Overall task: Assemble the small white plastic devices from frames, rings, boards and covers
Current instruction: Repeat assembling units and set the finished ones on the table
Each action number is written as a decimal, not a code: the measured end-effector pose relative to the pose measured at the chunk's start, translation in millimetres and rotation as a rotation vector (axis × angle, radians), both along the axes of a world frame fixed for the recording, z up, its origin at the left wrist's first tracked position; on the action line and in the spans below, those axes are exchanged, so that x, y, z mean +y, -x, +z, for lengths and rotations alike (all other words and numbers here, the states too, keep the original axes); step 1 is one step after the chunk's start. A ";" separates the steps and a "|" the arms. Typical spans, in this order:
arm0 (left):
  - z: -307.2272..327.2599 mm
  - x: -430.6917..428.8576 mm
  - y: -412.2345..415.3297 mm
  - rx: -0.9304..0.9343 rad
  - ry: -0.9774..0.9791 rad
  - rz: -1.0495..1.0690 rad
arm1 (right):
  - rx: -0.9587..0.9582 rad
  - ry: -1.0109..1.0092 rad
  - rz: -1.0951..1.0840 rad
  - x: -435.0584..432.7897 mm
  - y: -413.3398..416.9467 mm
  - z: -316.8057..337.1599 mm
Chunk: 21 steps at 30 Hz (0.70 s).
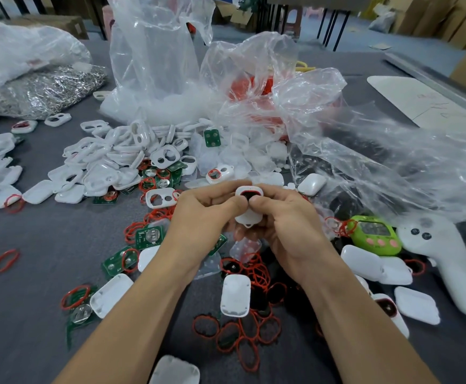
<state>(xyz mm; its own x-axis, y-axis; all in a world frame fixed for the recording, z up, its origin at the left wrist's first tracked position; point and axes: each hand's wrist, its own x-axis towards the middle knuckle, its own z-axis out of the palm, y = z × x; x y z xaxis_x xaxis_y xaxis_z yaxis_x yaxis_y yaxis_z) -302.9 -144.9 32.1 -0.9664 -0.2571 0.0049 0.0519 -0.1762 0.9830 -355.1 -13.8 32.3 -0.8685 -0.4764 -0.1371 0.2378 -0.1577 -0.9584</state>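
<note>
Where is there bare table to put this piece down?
Bare grey table lies left of your left hand, between the lone red ring and the white covers. Crowded: red rings nearer you, frame pile ahead, bags beyond.

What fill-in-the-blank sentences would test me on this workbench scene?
1. The left hand and right hand together pinch a white frame holding a ____ ring.
2. The loose circuit boards are ____.
3. The green gadget lies to the ____ of both hands.
Missing words: red; green; right.
</note>
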 end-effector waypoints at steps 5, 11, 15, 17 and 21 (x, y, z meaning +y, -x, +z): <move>-1.6 1.5 3.5 -0.029 -0.012 0.137 | 0.030 -0.012 0.137 1.9 0.5 -2.1; -4.1 -1.2 0.6 -0.014 0.044 0.151 | 0.068 -0.052 0.151 -0.3 2.1 -8.3; -3.4 -0.8 -0.4 -0.018 0.051 0.100 | 0.036 -0.022 0.088 -1.4 2.3 -8.6; -3.0 -0.9 0.3 -0.022 0.054 0.097 | 0.065 -0.060 0.098 0.2 1.2 -5.9; 0.3 -0.2 0.3 -0.042 0.069 0.168 | 0.073 -0.109 0.131 6.1 -4.2 7.7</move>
